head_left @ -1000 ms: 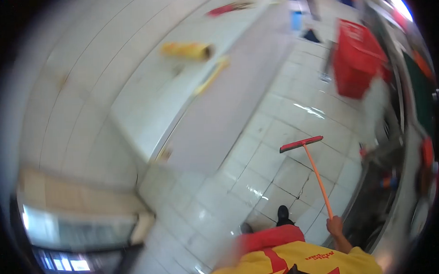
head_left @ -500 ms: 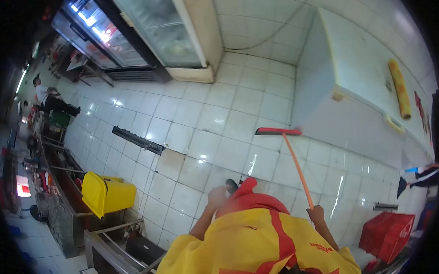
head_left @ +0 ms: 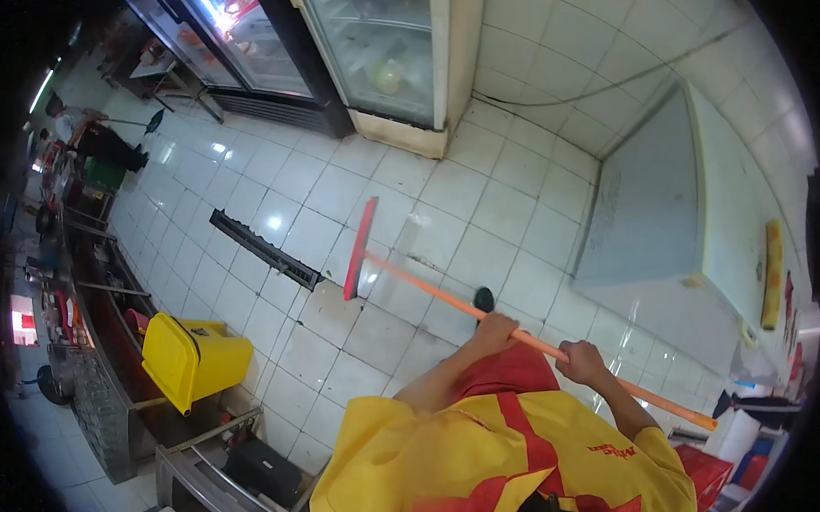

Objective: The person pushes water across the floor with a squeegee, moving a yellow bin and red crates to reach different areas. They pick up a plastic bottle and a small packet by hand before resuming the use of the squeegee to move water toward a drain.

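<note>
A floor squeegee [head_left: 429, 291] with an orange handle and a red blade slants across the middle of the head view. Its blade [head_left: 362, 249] meets the wet tiles beside the dark drain grate. My left hand [head_left: 494, 332] is closed round the handle near its middle. Higher up the handle, closer to its free end, my right hand [head_left: 581, 362] is wrapped round it too. A dark shoe [head_left: 484, 299] shows just beyond my left hand.
A long drain grate [head_left: 265, 249] lies in the tiled floor. On the left stands a yellow bin [head_left: 197, 358] by metal counters. Glass-door fridges [head_left: 385, 58] line the back, and a white chest freezer [head_left: 643, 212] stands right. Another person [head_left: 90, 136] works far left with a long-handled tool.
The squeegee blade has swung left from beside the freezer toward the drain grate. My left hand, earlier off the handle, now grips it with my right. The camera view has shifted.
</note>
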Demonstrator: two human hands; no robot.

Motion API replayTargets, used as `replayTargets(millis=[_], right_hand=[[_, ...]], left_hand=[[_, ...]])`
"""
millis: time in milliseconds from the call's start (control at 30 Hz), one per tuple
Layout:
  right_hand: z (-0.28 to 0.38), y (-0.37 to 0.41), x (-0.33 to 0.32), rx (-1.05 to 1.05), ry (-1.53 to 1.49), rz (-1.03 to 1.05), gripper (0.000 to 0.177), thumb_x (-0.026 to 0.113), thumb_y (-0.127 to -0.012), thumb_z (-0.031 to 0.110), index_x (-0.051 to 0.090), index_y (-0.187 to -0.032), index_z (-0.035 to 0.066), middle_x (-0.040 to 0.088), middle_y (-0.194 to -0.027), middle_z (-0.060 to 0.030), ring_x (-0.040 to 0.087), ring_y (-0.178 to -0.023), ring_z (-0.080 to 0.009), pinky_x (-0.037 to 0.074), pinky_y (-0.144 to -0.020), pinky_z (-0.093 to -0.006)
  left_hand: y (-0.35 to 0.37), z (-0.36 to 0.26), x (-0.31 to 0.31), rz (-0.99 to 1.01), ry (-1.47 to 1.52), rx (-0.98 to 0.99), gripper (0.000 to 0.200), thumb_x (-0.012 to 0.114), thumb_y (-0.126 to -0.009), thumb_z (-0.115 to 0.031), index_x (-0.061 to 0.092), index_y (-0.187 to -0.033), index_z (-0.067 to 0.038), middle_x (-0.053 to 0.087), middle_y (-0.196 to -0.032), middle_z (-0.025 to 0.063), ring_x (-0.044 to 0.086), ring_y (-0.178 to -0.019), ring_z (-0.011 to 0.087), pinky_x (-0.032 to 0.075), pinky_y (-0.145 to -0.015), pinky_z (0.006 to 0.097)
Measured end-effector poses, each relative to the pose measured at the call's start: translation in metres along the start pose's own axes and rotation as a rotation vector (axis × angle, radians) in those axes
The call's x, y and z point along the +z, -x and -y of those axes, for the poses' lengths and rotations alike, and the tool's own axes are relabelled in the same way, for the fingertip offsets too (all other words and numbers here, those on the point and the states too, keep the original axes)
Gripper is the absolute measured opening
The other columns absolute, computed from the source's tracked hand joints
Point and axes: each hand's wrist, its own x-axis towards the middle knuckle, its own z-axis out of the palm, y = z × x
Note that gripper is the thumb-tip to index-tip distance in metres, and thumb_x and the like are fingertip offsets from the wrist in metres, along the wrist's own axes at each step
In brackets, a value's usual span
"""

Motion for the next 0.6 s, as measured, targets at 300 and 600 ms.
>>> replayTargets(millis=[300,600], right_hand=[[0.059,-0.176,-0.105,-0.393,0.255,0.442,0.034,0.061,-0.071,0.036,0.058,-0.091,0.009,0.062,-0.079,-0.013,0.06,-0.075,-0.0322,0.047,-0.068,-0.0411],[0.096,-0.271,-0.243,-0.209,0.6,0.256,0.021,0.059,-0.071,0.029,0.062,-0.069,0.009,0.061,-0.066,-0.0098,0.061,-0.066,-0.0266,0.047,-0.062,-0.038]], left_hand=[[0.02,0.147,-0.106,0.234,-0.156,-0.615,0.017,0.059,-0.065,-0.024,0.067,-0.078,-0.017,0.062,-0.075,0.0133,0.06,-0.074,0.0309,0.048,-0.07,0.0411],[0.063,0.285,-0.199,0.224,-0.104,-0.756,0.018,0.058,-0.064,-0.024,0.066,-0.076,-0.014,0.063,-0.075,0.0135,0.06,-0.076,0.0315,0.049,-0.069,0.0408]])
